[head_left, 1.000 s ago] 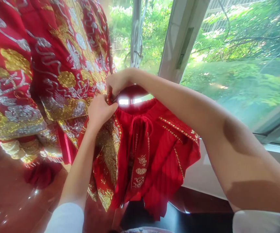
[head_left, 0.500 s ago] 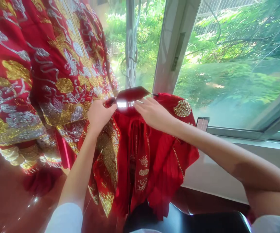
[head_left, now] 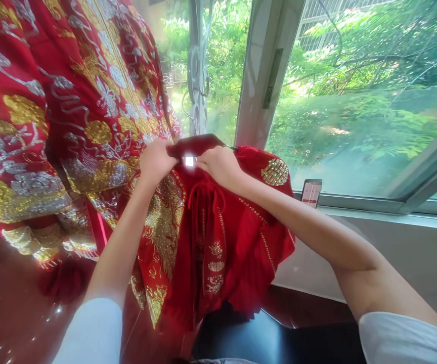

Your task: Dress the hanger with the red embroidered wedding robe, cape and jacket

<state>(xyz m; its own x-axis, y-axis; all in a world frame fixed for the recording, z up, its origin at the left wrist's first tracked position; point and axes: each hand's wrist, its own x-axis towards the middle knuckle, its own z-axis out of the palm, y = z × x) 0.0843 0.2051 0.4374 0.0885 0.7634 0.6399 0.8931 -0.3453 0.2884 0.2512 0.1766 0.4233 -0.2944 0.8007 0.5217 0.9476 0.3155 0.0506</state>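
Note:
A red garment [head_left: 237, 237] with gold embroidery and beaded edging hangs on a hanger [head_left: 193, 122] before me. My left hand [head_left: 158, 161] is closed on the left side of its dark red collar [head_left: 198, 145]. My right hand [head_left: 219, 164] pinches the collar's front edge on the other side, fingers curled inward. Between the hands a small white label [head_left: 188, 161] shows inside the neck. Red ties [head_left: 203, 188] hang below the neck opening. The left front panel [head_left: 161, 227] is thickly covered in gold.
Red robes [head_left: 100, 101] with gold and silver embroidery hang close on the left. A phone [head_left: 311, 193] leans at the window sill [head_left: 370, 215] on the right. A black glossy surface [head_left: 249, 338] is below the garment, over a reddish floor [head_left: 17, 303].
The garment and my right hand have shifted a little left in view. My right fingers have come lower on the collar, whose raised band now sits flatter. Both hands keep hold.

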